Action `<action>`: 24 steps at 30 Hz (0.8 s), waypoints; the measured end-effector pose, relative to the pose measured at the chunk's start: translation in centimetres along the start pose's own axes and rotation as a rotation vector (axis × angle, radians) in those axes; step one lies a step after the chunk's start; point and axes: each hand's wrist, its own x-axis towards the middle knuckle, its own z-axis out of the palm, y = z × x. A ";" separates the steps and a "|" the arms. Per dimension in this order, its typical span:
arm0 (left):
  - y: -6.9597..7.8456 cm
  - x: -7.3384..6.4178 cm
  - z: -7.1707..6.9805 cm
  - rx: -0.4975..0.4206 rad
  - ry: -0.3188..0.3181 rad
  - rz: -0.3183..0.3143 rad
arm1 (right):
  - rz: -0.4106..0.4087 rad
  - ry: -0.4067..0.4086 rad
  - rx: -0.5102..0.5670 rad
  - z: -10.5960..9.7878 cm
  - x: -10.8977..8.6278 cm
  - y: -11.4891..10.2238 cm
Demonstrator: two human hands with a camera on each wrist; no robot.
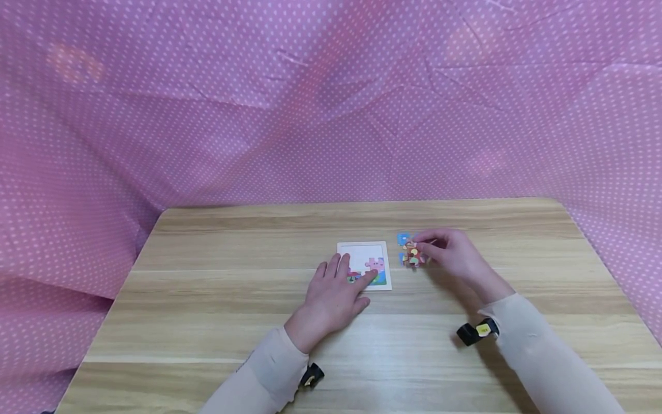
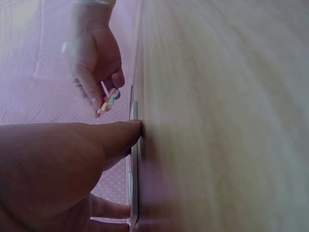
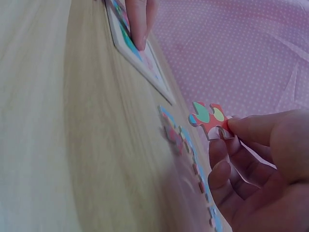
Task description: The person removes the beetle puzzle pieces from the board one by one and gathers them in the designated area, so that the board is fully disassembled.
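My right hand (image 1: 449, 248) pinches a puzzle piece (image 3: 211, 119) between thumb and fingers, lifted above the table; the piece is red with green and yellow patches. Below it lie several loose puzzle pieces (image 1: 403, 239) with blue parts, some hidden by the hand. To their left sits a square white-framed puzzle board (image 1: 387, 250), its lower part filled with colourful pieces and its upper part bare white. My left hand (image 1: 333, 299) rests on the board with fingers spread and fairly straight, the index fingertip touching a pink piece (image 1: 375, 264) at the right side.
Both things lie on a wood-grain table (image 1: 217, 299) with rounded far corners. A pink dotted cloth (image 1: 331, 115) hangs behind and beside it. Black straps with small devices (image 1: 477, 332) sit at the cuffs of both light sleeves.
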 end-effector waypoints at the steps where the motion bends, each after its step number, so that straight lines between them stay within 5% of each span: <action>1: 0.0 0.0 0.0 -0.001 -0.001 0.000 | 0.001 0.005 -0.005 -0.1 0.0 0.1; 24: 0.1 0.0 0.0 -0.021 -0.014 -0.004 | -0.070 0.080 -0.154 -0.5 0.3 2.3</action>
